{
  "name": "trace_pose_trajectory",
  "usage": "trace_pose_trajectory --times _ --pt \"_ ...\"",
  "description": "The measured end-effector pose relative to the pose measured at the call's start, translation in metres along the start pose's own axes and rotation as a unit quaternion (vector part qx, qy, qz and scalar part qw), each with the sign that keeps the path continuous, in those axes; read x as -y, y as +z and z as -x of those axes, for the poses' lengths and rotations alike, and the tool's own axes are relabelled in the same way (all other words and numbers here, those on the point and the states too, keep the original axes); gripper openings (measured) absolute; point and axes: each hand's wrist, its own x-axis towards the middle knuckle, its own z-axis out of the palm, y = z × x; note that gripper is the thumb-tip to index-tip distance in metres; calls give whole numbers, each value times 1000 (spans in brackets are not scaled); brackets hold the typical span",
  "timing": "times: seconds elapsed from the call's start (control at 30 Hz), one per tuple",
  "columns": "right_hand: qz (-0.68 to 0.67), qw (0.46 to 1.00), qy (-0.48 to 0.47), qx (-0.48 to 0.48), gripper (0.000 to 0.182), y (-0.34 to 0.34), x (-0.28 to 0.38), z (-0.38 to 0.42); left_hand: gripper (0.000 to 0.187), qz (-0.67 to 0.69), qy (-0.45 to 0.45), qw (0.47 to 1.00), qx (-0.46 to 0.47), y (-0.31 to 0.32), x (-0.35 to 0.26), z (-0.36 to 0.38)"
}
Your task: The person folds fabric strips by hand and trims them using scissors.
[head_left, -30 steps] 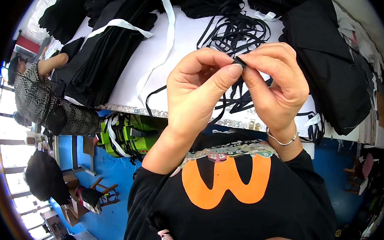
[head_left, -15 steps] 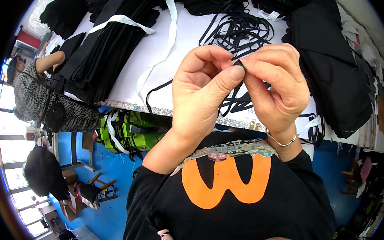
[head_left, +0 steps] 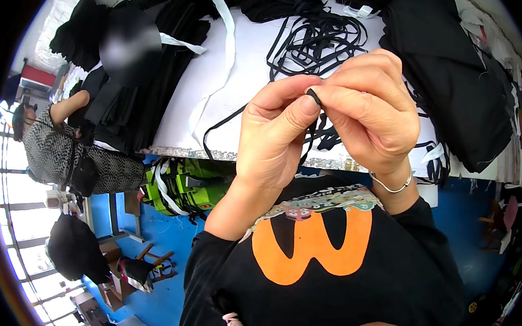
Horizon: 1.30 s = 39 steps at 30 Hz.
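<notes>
A narrow black strap [head_left: 314, 95] is pinched between the fingertips of both hands, its short end bent over. My left hand [head_left: 276, 135] is closed on it, thumb on the near side and index finger above. My right hand [head_left: 372, 107], with a bracelet at the wrist, grips the same spot from the right, fingers curled. The strap's lower part hangs behind the fingers. A loose tangle of black straps [head_left: 319, 43] lies on the white table [head_left: 254, 50] just beyond my hands, and one length runs off to the left of them.
Stacks of black fabric [head_left: 150, 104] lie at the left, and a large black pile [head_left: 447, 86] at the right. A white strip [head_left: 227, 45] crosses the table. Below the table edge is a green bundle [head_left: 196, 185]. Another person [head_left: 53, 140] stands at the far left.
Both hands stay together on the strap, and its end now looks more folded between the fingertips. The view has shifted slightly. A blurred dark round patch now covers the left fabric stacks.
</notes>
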Motion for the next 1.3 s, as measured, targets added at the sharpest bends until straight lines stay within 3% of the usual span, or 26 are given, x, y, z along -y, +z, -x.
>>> trace_pose_trajectory --times 0.53,1.1,1.2,1.3 --pt "23 1000 -6 4 23 -5 6 3 30 -17 50 998 23 -8 11 1" --pt "49 998 25 -25 19 -12 22 0 18 -172 233 956 44 0 14 0" --pt "20 998 57 -23 19 -13 24 3 17 -173 248 952 40 2 13 -3" --pt "-198 943 265 26 20 -5 24 11 17 -126 179 972 85 0 5 -7"
